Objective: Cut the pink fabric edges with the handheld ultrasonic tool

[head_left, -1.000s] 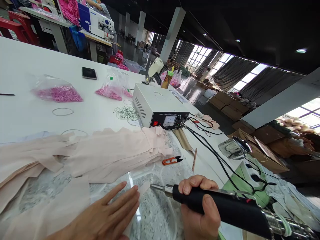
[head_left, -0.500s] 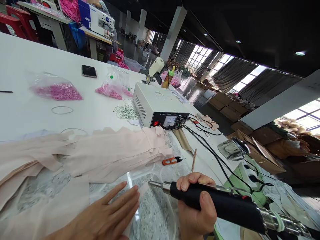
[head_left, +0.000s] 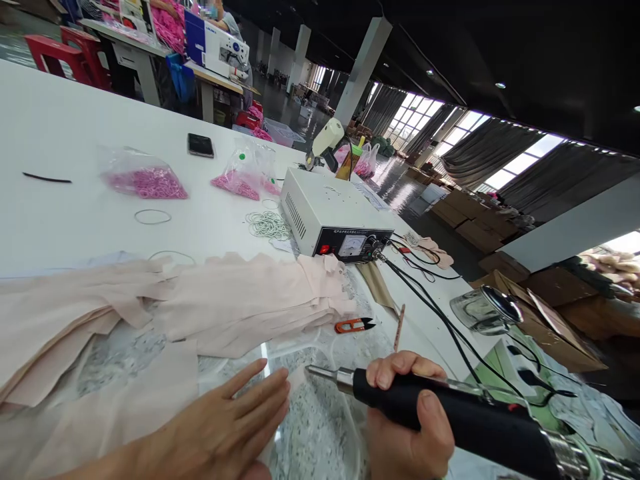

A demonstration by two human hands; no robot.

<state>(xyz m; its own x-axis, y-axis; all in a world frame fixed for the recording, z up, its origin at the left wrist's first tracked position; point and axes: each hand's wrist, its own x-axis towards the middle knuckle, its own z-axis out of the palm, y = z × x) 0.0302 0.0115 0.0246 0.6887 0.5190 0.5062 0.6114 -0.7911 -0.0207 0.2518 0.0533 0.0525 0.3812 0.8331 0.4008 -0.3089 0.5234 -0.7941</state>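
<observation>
My right hand (head_left: pixel 410 413) is wrapped round a thick black handheld tool (head_left: pixel 460 413) with a metal tip pointing left. The tip is at a small piece of pale pink fabric (head_left: pixel 299 377) on the marbled grey mat (head_left: pixel 315 427). Just left of it, my left hand (head_left: pixel 225 420) lies flat, fingers stretched and slightly apart, over the fabric's edge. Stacked pale pink fabric pieces (head_left: pixel 250 300) lie beyond my left hand. Orange thread snips (head_left: pixel 353 325) rest beside the stack.
A white control box (head_left: pixel 335 213) with black cables stands behind the mat. Bags of pink pieces (head_left: pixel 150 180), a phone (head_left: pixel 201 145), green elastic loops (head_left: pixel 269 225) and a glass jar (head_left: pixel 483 310) are on the white table (head_left: pixel 65 220). A person works at a sewing machine (head_left: pixel 220 50).
The view has turned slightly left, so the things on the table appear farther right. Both hands and the tool keep nearly the same places relative to the mat.
</observation>
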